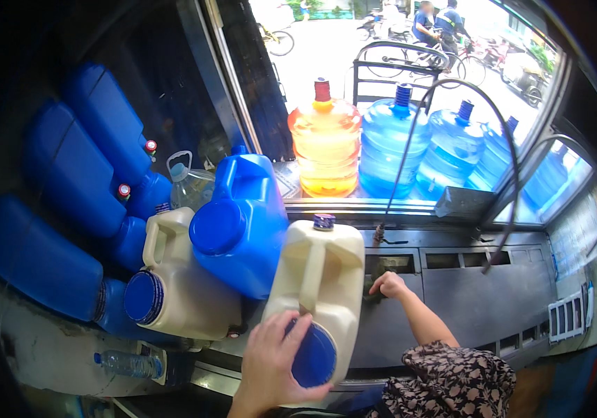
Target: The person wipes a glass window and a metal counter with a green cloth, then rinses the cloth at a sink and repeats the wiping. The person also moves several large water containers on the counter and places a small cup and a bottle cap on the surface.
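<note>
My left hand (276, 366) is closed round the edge of the wide blue cap (316, 357) of a cream plastic water jug (344, 299). This jug stands before me with its moulded handle and small purple-capped spout upward. To its right my right hand (389, 285) is at the metal counter, beside a rectangular slot. Its fingers are curled, and what they hold, if anything, is hidden against a dark greenish patch. Left of the jug are a blue water jug (239, 209) with a round blue lid and another cream jug (204, 303).
Several large blue containers (68, 167) line the left side. A small clear bottle (128, 364) lies at lower left. Along the window stand an orange-lit round bottle (324, 150) and several blue round bottles (394, 150). A dark hose (514, 160) arches over the steel counter (466, 306).
</note>
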A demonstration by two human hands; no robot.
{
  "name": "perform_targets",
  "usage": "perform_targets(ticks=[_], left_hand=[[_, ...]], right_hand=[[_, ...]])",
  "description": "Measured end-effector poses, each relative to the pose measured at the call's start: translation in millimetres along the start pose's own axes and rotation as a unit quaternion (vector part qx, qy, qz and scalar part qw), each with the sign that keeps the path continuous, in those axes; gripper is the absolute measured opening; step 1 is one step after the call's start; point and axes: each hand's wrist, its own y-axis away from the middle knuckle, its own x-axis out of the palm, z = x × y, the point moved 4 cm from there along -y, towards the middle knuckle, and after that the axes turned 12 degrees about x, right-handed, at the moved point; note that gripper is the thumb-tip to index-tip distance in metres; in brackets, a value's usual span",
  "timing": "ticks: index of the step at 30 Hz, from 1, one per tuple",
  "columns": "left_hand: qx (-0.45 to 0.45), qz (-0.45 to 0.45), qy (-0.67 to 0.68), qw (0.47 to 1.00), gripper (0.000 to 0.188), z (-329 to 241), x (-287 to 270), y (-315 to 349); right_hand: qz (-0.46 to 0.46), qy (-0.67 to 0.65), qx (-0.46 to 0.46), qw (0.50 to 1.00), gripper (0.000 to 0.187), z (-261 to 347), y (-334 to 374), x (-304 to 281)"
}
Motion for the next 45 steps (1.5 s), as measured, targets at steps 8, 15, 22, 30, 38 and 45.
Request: perform_targets(ticks=[8, 15, 22, 30, 38, 45], left_hand=[[0.014, -0.027, -0.060, 0.998, 0.092, -13, 8, 10], [0.042, 0.016, -0.061, 0.997, 0.095, -18, 7, 15], [0.055, 0.000, -0.035, 0.998, 0.086, -10, 8, 8], [0.054, -0.022, -0.075, 0.996, 0.078, 22, 21, -34], [0.059, -0.053, -0.099, 0.992, 0.074, 63, 31, -96], [0.020, -0.050, -0.090, 0.994, 0.077, 109, 40, -144]], right_hand=[[0.113, 0.050, 0.040, 0.991, 0.133, 29, 212, 87], [-0.022, -0.281, 0.126, 0.951, 0.148, 103, 244, 166], [-0.152, -0.257, 0.041, 0.954, 0.144, 101, 228, 171], [-0.125, -0.311, 0.021, 0.942, 0.140, 97, 176, 137], [-0.082, -0.271, 0.074, 0.956, 0.147, 101, 99, 109], [-0.125, -0.242, 0.072, 0.959, 0.147, 111, 50, 83]])
